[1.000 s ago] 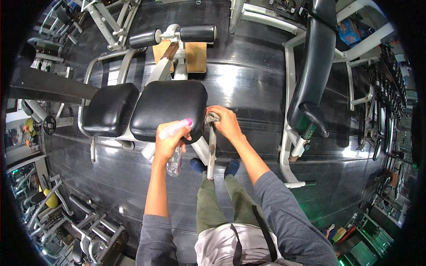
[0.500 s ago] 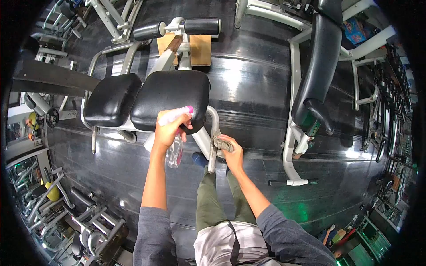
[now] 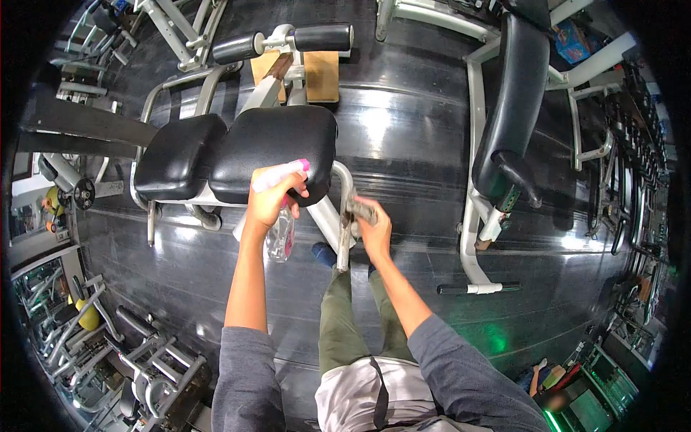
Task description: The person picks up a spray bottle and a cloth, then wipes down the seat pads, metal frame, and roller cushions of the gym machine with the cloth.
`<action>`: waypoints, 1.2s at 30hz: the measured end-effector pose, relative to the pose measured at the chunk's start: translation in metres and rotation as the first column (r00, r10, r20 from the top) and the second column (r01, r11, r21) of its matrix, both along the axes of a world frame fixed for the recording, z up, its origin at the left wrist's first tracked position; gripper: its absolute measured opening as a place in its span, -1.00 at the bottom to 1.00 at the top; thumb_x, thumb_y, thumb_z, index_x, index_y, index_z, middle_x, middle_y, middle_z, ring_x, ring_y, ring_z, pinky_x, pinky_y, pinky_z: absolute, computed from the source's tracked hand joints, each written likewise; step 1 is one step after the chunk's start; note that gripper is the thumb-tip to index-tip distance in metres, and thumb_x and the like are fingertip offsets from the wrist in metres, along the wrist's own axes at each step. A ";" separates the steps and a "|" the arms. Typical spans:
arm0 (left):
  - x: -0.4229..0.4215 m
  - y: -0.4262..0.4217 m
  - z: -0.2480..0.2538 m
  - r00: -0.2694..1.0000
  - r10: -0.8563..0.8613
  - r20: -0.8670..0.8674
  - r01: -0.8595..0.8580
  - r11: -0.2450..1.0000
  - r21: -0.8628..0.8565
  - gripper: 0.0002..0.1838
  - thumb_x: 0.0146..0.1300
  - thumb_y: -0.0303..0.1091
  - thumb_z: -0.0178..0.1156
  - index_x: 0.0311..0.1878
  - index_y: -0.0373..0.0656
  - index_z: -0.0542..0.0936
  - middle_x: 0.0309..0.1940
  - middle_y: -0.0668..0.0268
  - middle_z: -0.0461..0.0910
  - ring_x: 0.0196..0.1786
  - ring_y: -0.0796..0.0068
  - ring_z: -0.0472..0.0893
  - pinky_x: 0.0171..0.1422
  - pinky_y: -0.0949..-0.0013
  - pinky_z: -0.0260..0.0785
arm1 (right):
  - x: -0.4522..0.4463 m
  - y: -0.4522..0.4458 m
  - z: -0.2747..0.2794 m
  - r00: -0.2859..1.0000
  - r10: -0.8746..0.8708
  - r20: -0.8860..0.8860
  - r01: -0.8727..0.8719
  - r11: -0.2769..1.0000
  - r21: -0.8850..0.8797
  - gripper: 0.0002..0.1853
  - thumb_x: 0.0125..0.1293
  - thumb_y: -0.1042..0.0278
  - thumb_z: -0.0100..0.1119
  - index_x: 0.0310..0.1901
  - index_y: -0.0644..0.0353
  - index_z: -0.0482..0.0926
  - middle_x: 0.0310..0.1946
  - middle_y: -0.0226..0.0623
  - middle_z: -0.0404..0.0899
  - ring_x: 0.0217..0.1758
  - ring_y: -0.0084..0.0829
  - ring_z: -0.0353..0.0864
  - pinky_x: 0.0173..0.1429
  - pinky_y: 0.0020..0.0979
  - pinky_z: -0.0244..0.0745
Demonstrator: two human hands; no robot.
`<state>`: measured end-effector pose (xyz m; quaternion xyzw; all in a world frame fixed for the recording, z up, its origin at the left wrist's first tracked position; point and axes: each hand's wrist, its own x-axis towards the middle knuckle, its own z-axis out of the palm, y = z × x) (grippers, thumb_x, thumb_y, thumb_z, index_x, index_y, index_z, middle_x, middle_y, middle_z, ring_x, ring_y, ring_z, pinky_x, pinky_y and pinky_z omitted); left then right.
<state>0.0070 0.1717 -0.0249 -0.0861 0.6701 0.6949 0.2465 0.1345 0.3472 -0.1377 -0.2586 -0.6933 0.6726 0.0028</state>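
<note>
My left hand (image 3: 269, 199) is wrapped around the neck of a clear spray bottle (image 3: 280, 241) with a white and pink trigger head. It hangs in front of the black padded seat (image 3: 277, 140) of a gym machine. In my right hand (image 3: 376, 230) is a crumpled grey cloth (image 3: 360, 210), pressed against the bent metal handle (image 3: 345, 237) at the seat's right side. The cloth partly covers the handle, and its lower end shows below.
A second black pad (image 3: 180, 157) adjoins the seat on the left. Foam rollers (image 3: 324, 37) stand at the far end. Another padded bench (image 3: 512, 108) is on the right. At the lower right, a person (image 3: 540, 378) is partly visible. Several machines line the left.
My right hand has shifted slightly upward along the handle with the cloth. The left hand still grips the spray bottle, and the whole view has moved a little.
</note>
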 end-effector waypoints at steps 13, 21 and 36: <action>0.000 -0.002 0.000 0.994 -0.082 -0.074 0.081 0.997 -0.015 -0.74 0.17 -0.36 0.21 -0.25 -0.44 0.62 -0.54 0.13 0.59 -0.64 0.42 0.55 -0.71 0.43 0.36 | 0.032 -0.007 0.018 0.994 0.073 -0.081 -0.060 0.986 0.158 -0.50 -0.10 0.78 0.05 -0.05 0.23 0.62 -0.06 -0.20 0.63 0.10 -0.27 0.61 0.23 -0.36 0.42; 0.036 0.002 -0.019 0.972 0.129 -0.198 -0.114 0.990 0.085 -0.84 0.19 -0.37 0.24 -0.39 -0.29 0.62 -0.55 0.28 0.58 -0.71 0.59 0.44 -0.66 0.54 0.23 | 0.102 -0.029 0.028 0.976 0.207 -0.068 -0.173 0.927 0.332 -0.49 -0.14 0.72 0.09 -0.08 0.08 0.65 -0.04 -0.21 0.58 0.08 -0.14 0.58 0.20 -0.29 0.44; 0.235 -0.045 -0.098 0.959 0.264 0.100 -0.269 0.962 0.040 -0.87 0.19 -0.40 0.19 -0.38 -0.28 0.60 -0.51 0.29 0.60 -0.71 0.60 0.45 -0.63 0.53 0.23 | -0.030 -0.020 0.049 0.402 0.832 0.383 -0.454 -0.183 0.872 -0.76 -0.06 0.41 0.28 -0.26 0.04 0.66 -0.15 -0.50 0.61 0.10 -0.26 0.43 -0.07 -0.19 0.51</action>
